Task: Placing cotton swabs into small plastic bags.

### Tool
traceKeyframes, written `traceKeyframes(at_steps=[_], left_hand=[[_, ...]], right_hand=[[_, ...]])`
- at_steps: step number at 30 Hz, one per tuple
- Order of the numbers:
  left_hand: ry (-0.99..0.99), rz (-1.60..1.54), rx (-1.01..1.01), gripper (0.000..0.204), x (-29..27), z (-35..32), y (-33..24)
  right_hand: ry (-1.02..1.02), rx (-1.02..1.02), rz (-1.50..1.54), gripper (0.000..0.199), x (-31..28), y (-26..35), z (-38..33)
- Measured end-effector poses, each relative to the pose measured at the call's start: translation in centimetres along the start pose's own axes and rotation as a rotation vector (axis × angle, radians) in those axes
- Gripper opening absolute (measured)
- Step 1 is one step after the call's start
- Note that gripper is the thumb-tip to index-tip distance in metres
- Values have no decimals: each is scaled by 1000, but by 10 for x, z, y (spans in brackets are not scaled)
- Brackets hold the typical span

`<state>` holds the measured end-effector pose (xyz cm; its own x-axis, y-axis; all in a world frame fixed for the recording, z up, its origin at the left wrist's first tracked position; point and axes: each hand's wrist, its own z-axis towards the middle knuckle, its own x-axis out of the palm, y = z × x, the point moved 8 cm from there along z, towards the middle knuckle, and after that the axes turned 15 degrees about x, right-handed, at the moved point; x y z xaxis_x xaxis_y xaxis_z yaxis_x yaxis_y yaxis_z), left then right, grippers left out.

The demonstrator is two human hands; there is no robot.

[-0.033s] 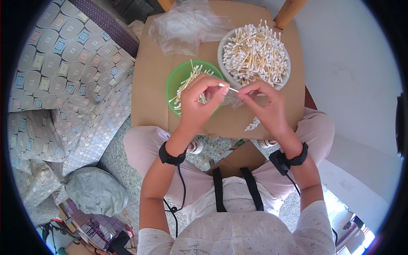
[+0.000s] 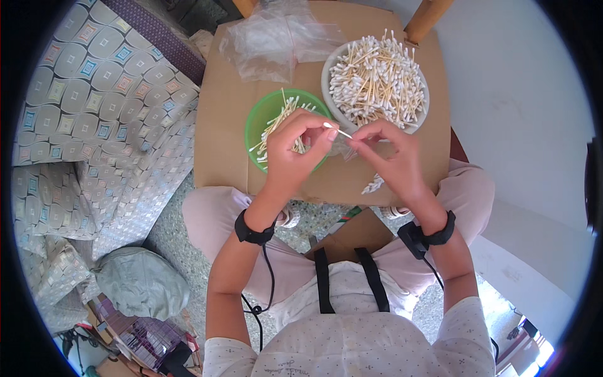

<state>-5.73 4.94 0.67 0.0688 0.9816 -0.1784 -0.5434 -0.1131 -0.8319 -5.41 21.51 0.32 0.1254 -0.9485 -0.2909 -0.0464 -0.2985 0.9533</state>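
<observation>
A cotton swab (image 2: 339,131) is stretched between my two hands, above the front of the cardboard-covered surface. My left hand (image 2: 298,147) pinches it near its left end, thumb against index finger. At its other end, my right hand (image 2: 396,157) closes thumb and fingers on the tip, which is hidden. Behind my left hand, partly covered by it, is a green bowl (image 2: 250,125) with loose swabs inside. A white bowl (image 2: 326,88) heaped with swabs (image 2: 377,78) stands beyond my right hand. Clear plastic (image 2: 347,151) shows between my hands.
Clear plastic bags (image 2: 264,41) lie at the back left of the cardboard (image 2: 232,144). A few swabs (image 2: 374,183) rest by my right wrist. Wooden posts (image 2: 427,22) rise at the far edge, a wall (image 2: 509,107) stands right, and patterned fabric (image 2: 107,107) is left.
</observation>
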Motion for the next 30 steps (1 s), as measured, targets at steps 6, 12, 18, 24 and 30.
traceKeyframes(at_steps=[6, 12, 18, 24, 30], left_hand=[[-94, -9, 1, 9, -4, 0, 5], [-31, -27, -8, 10, -1, -1, 4], [37, -94, -40, 9, 5, -3, 7], [10, -137, -141, 13, 6, -7, 11], [-94, -135, -201, 11, 3, -6, 8]], right_hand=[[79, 105, 196, 19, 6, -8, 2], [104, 160, 432, 15, -3, -18, 5], [43, 118, 385, 13, -8, -18, 4], [-9, -5, 281, 17, -15, -8, 3], [33, 186, 424, 25, -11, -15, 5]])
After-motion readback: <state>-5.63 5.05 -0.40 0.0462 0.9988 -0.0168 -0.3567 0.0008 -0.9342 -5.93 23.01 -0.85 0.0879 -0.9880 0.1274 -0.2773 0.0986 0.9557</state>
